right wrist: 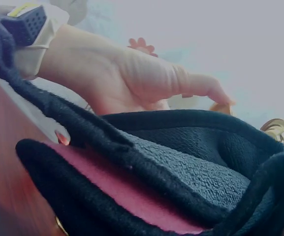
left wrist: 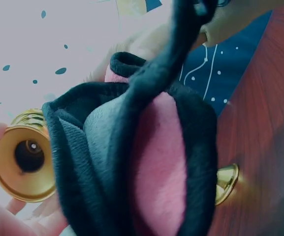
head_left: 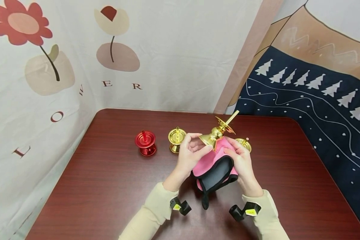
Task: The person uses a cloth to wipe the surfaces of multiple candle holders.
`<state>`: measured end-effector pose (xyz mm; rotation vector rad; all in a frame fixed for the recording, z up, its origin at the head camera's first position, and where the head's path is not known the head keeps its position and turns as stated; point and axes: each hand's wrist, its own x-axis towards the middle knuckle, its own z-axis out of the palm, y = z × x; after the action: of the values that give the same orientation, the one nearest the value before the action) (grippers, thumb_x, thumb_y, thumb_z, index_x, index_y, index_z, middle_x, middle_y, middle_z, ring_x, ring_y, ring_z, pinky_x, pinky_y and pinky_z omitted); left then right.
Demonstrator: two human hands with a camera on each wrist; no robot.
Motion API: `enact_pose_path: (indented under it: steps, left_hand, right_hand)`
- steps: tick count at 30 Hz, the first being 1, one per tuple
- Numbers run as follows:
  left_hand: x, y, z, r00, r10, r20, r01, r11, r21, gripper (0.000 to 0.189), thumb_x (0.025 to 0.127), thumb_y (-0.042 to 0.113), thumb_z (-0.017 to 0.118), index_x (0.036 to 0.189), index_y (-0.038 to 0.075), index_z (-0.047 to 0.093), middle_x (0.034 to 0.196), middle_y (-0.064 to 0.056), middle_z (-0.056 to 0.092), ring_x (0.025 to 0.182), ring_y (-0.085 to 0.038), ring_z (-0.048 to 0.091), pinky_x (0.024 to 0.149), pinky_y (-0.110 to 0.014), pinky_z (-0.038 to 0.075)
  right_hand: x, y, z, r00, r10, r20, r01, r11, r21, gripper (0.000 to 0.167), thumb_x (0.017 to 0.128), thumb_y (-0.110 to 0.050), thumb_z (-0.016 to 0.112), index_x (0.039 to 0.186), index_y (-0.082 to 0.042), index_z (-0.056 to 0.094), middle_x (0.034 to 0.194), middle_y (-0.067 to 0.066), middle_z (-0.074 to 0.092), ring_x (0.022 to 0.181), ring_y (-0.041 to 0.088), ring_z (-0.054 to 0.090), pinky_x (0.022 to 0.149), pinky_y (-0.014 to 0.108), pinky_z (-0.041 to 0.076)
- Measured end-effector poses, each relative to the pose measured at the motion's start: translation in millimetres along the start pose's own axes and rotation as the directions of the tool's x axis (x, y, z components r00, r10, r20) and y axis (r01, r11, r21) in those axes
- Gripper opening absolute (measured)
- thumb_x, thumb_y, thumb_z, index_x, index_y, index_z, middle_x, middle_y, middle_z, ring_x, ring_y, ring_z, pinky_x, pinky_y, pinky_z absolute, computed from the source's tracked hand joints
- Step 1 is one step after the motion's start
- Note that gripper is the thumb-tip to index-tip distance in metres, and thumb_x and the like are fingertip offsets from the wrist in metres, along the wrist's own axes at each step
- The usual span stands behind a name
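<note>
My left hand (head_left: 188, 154) grips a gold candle holder (head_left: 211, 138) by its flared foot, tilted so its stem points up and right. The hollow underside of the candle holder (left wrist: 23, 157) shows in the left wrist view. My right hand (head_left: 243, 164) pinches a pink cloth (head_left: 204, 164) with grey inner faces, black edging and a hanging loop. An upper part of the cloth touches the holder near its foot. Folds of cloth hide most of the right fingers in the right wrist view. Both hands are raised above the table.
On the brown table (head_left: 108, 166) stand a red candle holder (head_left: 145, 143) at left and a second gold one (head_left: 176, 139) beside my left hand. Another gold holder (head_left: 245, 144) is partly hidden behind my right hand. Printed fabric (head_left: 180, 66) hangs behind the table's far edge.
</note>
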<state>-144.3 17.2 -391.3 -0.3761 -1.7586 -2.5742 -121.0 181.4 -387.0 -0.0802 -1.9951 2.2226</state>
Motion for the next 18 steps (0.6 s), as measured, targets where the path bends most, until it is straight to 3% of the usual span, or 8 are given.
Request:
enact_pose_path:
  steps: [6, 14, 18]
  left_hand:
    - [1.1, -0.9, 0.5, 0.999, -0.035, -0.01, 0.035, 0.999, 0.008, 0.041, 0.075, -0.009, 0.068, 0.109, -0.007, 0.047, 0.097, -0.02, 0.065, 0.079, -0.012, 0.064, 0.073, -0.024, 0.052]
    - [0.5, 0.0, 4.4, 0.999, 0.016, -0.037, -0.017, 1.0, -0.025, 0.047, 0.072, -0.012, 0.069, 0.111, -0.007, 0.044, 0.097, -0.012, 0.062, 0.083, -0.013, 0.062, 0.077, -0.025, 0.051]
    - [1.6, 0.5, 4.7, 0.997, -0.003, -0.075, 0.0, 0.999, -0.041, 0.047, 0.072, -0.012, 0.068, 0.111, -0.006, 0.044, 0.097, -0.011, 0.062, 0.084, -0.014, 0.062, 0.076, -0.025, 0.052]
  right_hand:
    - [-0.5, -3.4, -1.9, 0.997, 0.028, 0.078, -0.037, 0.991, 0.125, 0.04, 0.089, 0.007, 0.05, 0.102, -0.026, 0.069, 0.097, -0.007, 0.069, 0.082, 0.005, 0.064, 0.07, 0.017, 0.051]
    - [-8.0, -12.5, -2.1, 0.998, 0.033, 0.052, -0.036, 0.997, 0.072, 0.038, 0.089, 0.005, 0.053, 0.102, -0.027, 0.069, 0.093, -0.007, 0.069, 0.075, 0.006, 0.063, 0.068, 0.017, 0.051]
    - [-13.2, -17.2, -2.8, 0.998, -0.006, 0.061, 0.001, 0.997, 0.071, 0.039, 0.088, 0.006, 0.054, 0.104, -0.026, 0.07, 0.095, -0.006, 0.068, 0.076, 0.007, 0.063, 0.068, 0.018, 0.052]
